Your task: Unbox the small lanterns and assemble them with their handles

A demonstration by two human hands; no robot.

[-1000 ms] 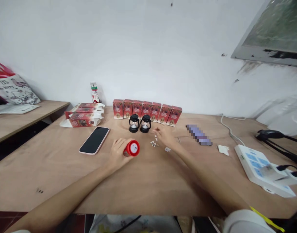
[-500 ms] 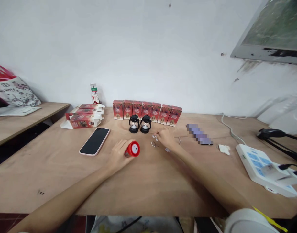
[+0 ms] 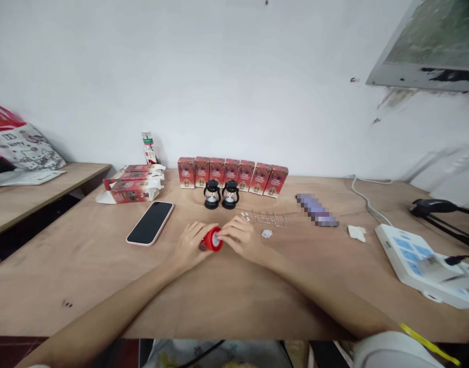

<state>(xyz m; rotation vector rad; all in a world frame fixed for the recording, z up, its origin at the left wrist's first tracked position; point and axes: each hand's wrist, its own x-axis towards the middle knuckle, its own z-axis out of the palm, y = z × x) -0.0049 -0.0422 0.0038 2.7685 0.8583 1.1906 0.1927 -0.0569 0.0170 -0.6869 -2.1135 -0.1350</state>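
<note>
My left hand is wrapped round a small red lantern, tilted so its round base with a white middle faces me. The fingers of my right hand are pinched together against that base; whatever they hold is too small or hidden to make out. Behind my hands two black mini lanterns with clear globes stand upright side by side. Small white pieces lie just past my right hand. Thin bent wire pieces and a little clump of white bits are to its right.
A row of several red boxes stands along the wall. Opened red cartons and a phone lie left. On the right are a blurred purple object, crumpled white tissue and a power strip with cables.
My right hand has moved from the small pieces on the table, left and toward me, to the red lantern's base. My left hand keeps its hold, with the lantern slightly turned.
</note>
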